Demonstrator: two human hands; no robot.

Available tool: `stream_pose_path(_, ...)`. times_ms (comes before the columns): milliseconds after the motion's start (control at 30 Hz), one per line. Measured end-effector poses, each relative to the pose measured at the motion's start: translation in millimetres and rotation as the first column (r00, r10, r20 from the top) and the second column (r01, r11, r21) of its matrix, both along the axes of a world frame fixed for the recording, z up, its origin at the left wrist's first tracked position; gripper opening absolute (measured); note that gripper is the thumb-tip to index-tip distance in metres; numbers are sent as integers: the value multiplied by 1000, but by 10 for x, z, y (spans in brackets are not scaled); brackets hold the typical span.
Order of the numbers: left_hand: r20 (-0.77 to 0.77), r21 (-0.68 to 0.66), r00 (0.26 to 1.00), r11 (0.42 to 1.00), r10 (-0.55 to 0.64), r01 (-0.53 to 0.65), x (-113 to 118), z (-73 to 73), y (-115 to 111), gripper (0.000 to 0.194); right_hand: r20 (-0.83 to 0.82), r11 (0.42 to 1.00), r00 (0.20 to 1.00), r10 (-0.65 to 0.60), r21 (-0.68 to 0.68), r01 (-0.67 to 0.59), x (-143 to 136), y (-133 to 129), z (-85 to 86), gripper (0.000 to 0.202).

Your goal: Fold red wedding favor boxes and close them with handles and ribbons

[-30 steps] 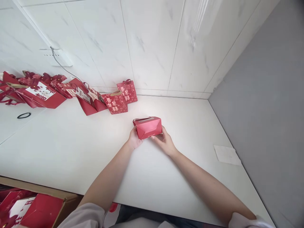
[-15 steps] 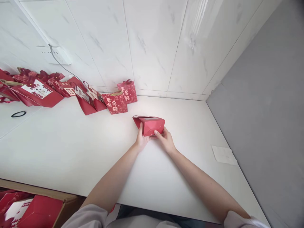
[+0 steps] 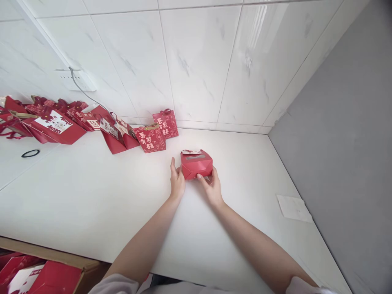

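A small red gift box (image 3: 197, 165) sits between my hands over the white table, with a clear window and a white tag with a dark red ribbon on its top. My right hand (image 3: 212, 188) grips its right end, thumb on the lower near side and fingers around the far right corner. At the left end, my left hand (image 3: 177, 182) touches the box with its fingertips. One digit of that hand points up, apart from the box, and its fingers are partly hidden behind the box's edge.
Several red gift boxes (image 3: 61, 126) stand along the tiled wall at the left, beside two patterned red boxes (image 3: 150, 139). A black ring (image 3: 30, 153) lies on the table (image 3: 92, 204). A cardboard box (image 3: 92, 265) of red packaging is at lower left; a white socket plate (image 3: 294, 207) is at right.
The gift box has turned so its window and tag face up, and its left side is now closed in. My left hand has loosened, one digit coming off the box. The view has tilted up slightly.
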State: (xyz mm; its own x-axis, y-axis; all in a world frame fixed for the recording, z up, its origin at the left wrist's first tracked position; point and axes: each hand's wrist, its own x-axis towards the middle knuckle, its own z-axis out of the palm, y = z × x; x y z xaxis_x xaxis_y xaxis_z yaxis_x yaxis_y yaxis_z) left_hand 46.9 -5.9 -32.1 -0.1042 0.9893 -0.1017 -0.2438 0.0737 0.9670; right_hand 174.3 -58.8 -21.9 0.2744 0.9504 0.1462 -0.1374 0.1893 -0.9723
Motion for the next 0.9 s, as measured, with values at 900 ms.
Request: stream_pose_path(900, 15, 243, 927, 900, -376, 361, -118, 193, -38, 57, -159, 984, 977, 140, -85, -155, 59, 154, -109, 45)
